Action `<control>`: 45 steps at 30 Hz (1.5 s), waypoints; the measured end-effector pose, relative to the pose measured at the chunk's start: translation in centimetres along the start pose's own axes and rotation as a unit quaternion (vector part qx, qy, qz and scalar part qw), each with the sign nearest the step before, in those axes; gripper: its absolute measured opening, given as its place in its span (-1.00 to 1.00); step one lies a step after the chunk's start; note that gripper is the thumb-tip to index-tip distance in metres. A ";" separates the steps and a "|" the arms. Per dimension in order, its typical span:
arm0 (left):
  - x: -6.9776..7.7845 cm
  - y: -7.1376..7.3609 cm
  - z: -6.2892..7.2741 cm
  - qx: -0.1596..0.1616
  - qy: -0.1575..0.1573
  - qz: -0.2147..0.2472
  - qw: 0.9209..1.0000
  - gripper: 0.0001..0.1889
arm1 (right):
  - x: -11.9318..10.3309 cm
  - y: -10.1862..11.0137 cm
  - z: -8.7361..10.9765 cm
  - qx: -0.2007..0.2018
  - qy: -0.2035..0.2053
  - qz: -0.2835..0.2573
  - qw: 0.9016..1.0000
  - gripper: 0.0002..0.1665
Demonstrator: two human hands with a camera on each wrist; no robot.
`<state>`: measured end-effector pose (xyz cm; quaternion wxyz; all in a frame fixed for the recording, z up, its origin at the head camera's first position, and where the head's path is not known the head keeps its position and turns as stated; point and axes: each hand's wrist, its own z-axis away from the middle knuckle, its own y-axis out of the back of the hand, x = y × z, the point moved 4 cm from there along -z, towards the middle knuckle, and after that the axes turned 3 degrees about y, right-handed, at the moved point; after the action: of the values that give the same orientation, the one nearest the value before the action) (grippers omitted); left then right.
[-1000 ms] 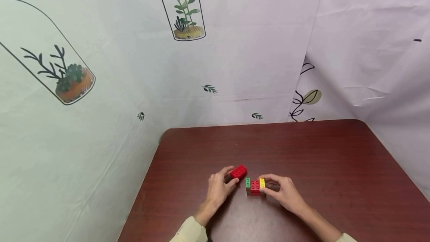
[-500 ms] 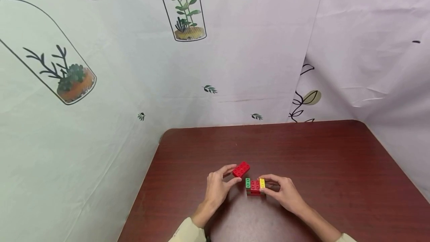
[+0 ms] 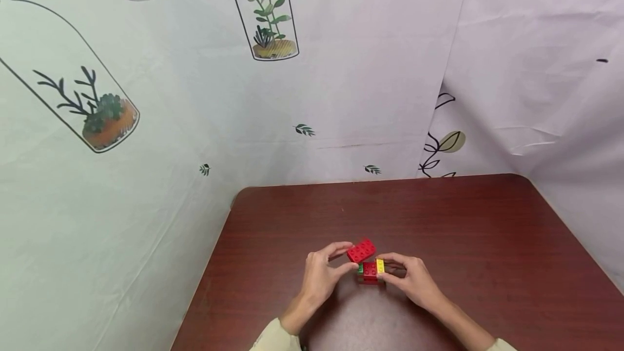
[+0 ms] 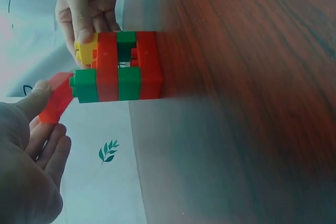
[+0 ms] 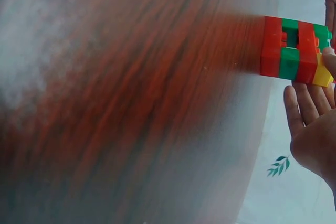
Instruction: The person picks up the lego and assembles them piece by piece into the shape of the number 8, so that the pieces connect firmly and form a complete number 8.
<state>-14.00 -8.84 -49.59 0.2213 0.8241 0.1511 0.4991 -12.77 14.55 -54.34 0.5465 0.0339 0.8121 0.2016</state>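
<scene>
My left hand (image 3: 323,275) pinches a loose red building brick (image 3: 362,251) between thumb and fingers. The brick is tilted and held just above the green end of a small block tower (image 3: 370,271); whether it touches the studs I cannot tell. In the left wrist view the tower has a red bottom brick (image 4: 150,66), two green bricks (image 4: 129,83) with a gap between, and a red brick (image 4: 107,66) over them. A green brick (image 4: 85,85) and a yellow brick (image 4: 87,50) sit on top at opposite ends. My right hand (image 3: 415,281) grips the yellow brick.
The tower stands on a dark red-brown wooden table (image 3: 439,221). Behind the table's far edge hangs a pale cloth (image 3: 351,96) printed with plants, and it continues along the left and right sides.
The left hand has raised the loose red brick and brought it rightward over the tower's green end, partly covering it. The right hand keeps its place on the yellow brick.
</scene>
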 end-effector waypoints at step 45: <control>-2.4 -2.0 0.3 -0.145 0.022 0.189 0.971 -0.57 | 0.2 -0.2 0.1 0.017 -0.007 -0.021 1.000 -0.54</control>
<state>-14.86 -8.31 -52.53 0.2371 0.7853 -0.0763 0.5668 -12.69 14.47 -54.62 0.5555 0.0278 0.8122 0.1759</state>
